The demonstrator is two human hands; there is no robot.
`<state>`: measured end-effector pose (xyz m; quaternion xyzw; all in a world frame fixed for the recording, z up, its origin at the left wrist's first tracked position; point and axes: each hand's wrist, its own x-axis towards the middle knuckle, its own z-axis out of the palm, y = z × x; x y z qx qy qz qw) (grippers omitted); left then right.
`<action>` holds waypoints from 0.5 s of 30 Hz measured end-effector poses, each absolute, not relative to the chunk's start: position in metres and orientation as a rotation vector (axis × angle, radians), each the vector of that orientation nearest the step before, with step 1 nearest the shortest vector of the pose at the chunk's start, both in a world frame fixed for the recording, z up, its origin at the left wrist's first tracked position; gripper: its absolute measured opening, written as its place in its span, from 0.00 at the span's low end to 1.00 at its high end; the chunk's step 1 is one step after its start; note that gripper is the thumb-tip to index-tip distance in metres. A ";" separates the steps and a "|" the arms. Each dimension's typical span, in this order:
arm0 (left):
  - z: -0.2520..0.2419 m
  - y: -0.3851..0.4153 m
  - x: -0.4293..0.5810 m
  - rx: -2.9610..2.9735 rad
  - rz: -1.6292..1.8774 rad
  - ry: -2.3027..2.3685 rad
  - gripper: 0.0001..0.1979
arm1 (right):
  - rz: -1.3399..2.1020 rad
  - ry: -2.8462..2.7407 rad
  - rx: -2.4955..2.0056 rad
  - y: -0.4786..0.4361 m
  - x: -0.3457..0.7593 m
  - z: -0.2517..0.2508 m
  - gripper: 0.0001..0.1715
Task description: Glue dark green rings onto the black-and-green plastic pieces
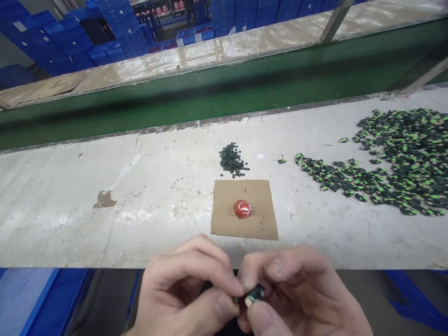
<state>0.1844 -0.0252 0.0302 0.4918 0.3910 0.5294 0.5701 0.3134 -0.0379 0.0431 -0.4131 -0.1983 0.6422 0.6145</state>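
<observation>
Fingers (229,281) of left hand (182,291) and right hand (304,294) pinch a part (255,294); scuffed bench (140,210), blue crates (115,28) beyond.

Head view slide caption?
Left hand and right hand pinch a small black-and-green part before a brown cardboard square holding a red glossy blob.

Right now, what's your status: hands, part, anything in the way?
Left hand and right hand both pinching small green-black part. Red blob on cardboard square just ahead, untouched. Parts pile off right, dark discs beyond; nothing blocking.
</observation>
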 end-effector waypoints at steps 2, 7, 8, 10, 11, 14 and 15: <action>0.031 -0.025 0.184 1.194 1.268 0.932 0.11 | 1.482 -0.460 -0.953 -0.039 0.314 0.045 0.20; 0.033 -0.022 0.188 1.256 1.313 0.930 0.08 | 1.481 -0.427 -0.984 -0.039 0.313 0.050 0.20; 0.033 -0.022 0.188 1.255 1.300 0.936 0.09 | 1.474 -0.432 -0.997 -0.039 0.313 0.050 0.20; 0.032 -0.024 0.186 1.234 1.251 0.953 0.12 | 1.456 -0.451 -1.026 -0.039 0.313 0.052 0.20; 0.032 -0.026 0.184 1.218 1.228 0.960 0.13 | 1.447 -0.458 -1.039 -0.040 0.312 0.052 0.20; 0.029 -0.030 0.180 1.153 1.190 0.973 0.13 | 1.407 -0.480 -1.086 -0.040 0.311 0.054 0.20; 0.028 -0.031 0.179 1.128 1.185 0.976 0.13 | 1.390 -0.491 -1.102 -0.040 0.310 0.055 0.20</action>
